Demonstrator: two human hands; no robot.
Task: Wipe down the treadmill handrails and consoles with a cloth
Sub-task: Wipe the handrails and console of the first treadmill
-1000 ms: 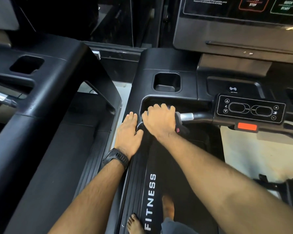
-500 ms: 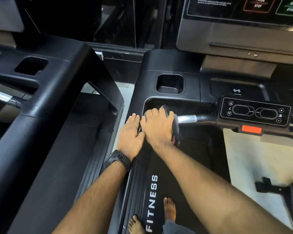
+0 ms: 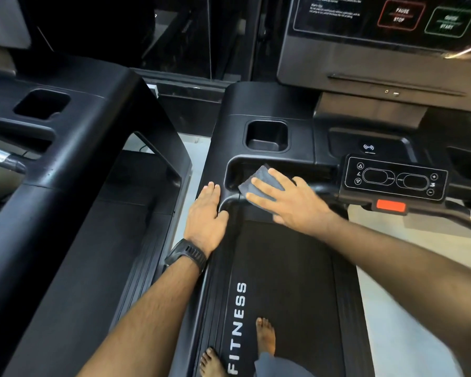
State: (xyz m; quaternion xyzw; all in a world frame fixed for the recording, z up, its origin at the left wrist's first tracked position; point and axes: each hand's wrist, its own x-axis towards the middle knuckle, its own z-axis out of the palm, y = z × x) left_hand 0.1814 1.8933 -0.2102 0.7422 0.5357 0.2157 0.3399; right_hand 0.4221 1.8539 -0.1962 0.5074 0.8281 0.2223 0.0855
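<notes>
Fingers straight, my right hand (image 3: 291,204) presses the folded grey cloth (image 3: 257,178) onto the curved black handrail (image 3: 229,199) at the front-left corner of the treadmill (image 3: 256,104) (left hand (image 3: 206,214) flat alongside). Unpinched, it may slip onto the black belt (image 3: 283,268).

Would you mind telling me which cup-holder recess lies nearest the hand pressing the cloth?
The centre recess, directly beyond the right hand and cloth; the neighbouring treadmill's recess sits far off left.

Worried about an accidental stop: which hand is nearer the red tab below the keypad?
Right. The right hand, flat on the cloth, is a little left of the red tab; the left hand lies farther left.
</notes>
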